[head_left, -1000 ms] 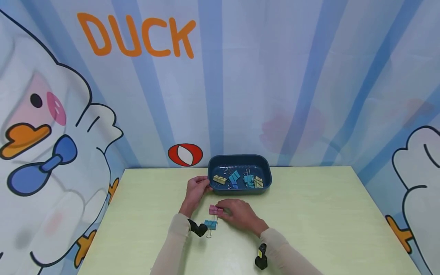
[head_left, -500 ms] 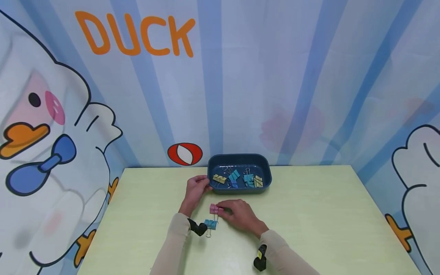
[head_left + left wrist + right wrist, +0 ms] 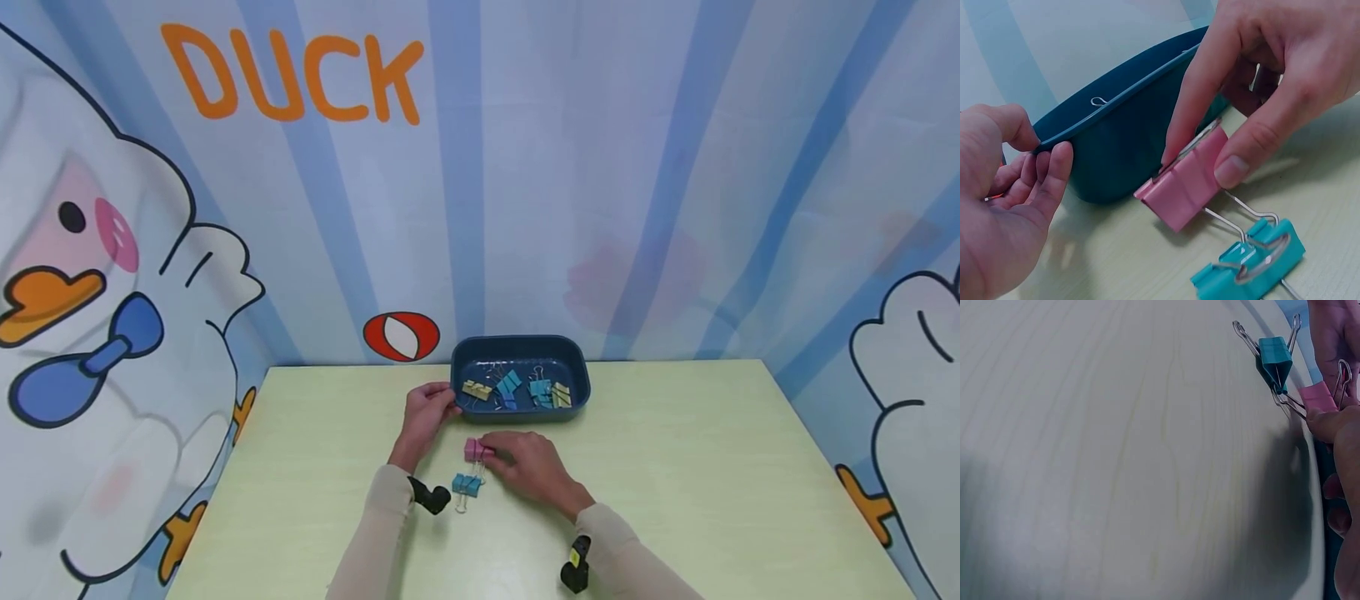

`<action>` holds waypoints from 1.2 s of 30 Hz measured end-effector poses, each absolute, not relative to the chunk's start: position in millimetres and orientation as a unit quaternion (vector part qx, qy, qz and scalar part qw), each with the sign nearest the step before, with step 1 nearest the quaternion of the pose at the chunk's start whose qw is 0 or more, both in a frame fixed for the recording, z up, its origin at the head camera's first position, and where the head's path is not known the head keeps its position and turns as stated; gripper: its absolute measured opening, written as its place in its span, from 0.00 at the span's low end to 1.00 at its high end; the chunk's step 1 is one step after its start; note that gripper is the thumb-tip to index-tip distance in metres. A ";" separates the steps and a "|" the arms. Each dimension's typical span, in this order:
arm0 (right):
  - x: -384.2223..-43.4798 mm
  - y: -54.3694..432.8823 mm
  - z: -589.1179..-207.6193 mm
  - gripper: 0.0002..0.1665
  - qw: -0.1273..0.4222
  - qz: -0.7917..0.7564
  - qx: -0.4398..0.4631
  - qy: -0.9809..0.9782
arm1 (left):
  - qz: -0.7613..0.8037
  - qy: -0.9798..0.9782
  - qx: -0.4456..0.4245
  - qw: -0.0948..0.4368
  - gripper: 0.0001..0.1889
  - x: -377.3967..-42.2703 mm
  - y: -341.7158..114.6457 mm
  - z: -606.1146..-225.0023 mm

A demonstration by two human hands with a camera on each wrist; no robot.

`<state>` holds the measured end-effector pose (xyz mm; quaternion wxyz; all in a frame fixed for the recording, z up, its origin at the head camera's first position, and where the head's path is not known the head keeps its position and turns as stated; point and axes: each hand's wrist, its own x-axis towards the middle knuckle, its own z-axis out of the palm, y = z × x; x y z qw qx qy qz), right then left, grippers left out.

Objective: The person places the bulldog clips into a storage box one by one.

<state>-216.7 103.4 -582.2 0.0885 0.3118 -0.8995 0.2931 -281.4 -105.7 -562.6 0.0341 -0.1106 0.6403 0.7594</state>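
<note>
My right hand (image 3: 531, 468) pinches a pink binder clip (image 3: 1188, 181) between thumb and fingers, in front of the dark blue plastic tray (image 3: 525, 415). From the pink clip's wire handles a teal binder clip (image 3: 1250, 262) hangs on the near side, joined to it; in the right wrist view this teal clip (image 3: 1274, 359) has its wire handles spread. My left hand (image 3: 426, 421) pinches the tray's left rim, thumb on top and fingers against the outer wall. Whether the teal clip touches the table, I cannot tell.
Inside the tray lie several binder clips: a yellow clip (image 3: 477, 390) at left, teal and blue ones in the middle, another yellow clip (image 3: 561, 396) at right. The tray stands at the back edge of the pale wooden table (image 3: 675, 483), before a printed curtain (image 3: 525, 167).
My right hand has shifted slightly right and toward the tray, carrying the pink clip and the teal clip joined to it. The left hand stays on the tray rim.
</note>
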 end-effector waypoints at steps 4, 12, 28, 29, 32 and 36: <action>-216.4 105.4 -583.0 0.18 0.110 0.279 0.312 -0.902 | 0.757 0.642 -0.116 0.036 0.17 -280.6 -105.6 -559.4; -213.4 107.2 -576.4 0.20 0.197 0.246 0.334 -0.888 | 0.756 0.643 -0.116 0.034 0.16 -282.2 -104.3 -557.8; -215.1 105.9 -554.6 0.25 0.273 0.271 0.359 -0.850 | 0.749 0.652 -0.117 0.037 0.17 -281.6 -105.0 -556.4; -215.4 105.7 -552.7 0.25 0.273 0.273 0.359 -0.849 | 0.748 0.652 -0.118 0.037 0.16 -281.5 -105.0 -556.8; -217.2 106.4 -546.9 0.25 0.275 0.274 0.360 -0.848 | 0.747 0.653 -0.122 0.039 0.17 -281.1 -105.1 -557.7; -222.7 108.2 -537.4 0.25 0.282 0.271 0.363 -0.846 | 0.748 0.651 -0.128 0.041 0.17 -280.4 -105.5 -558.9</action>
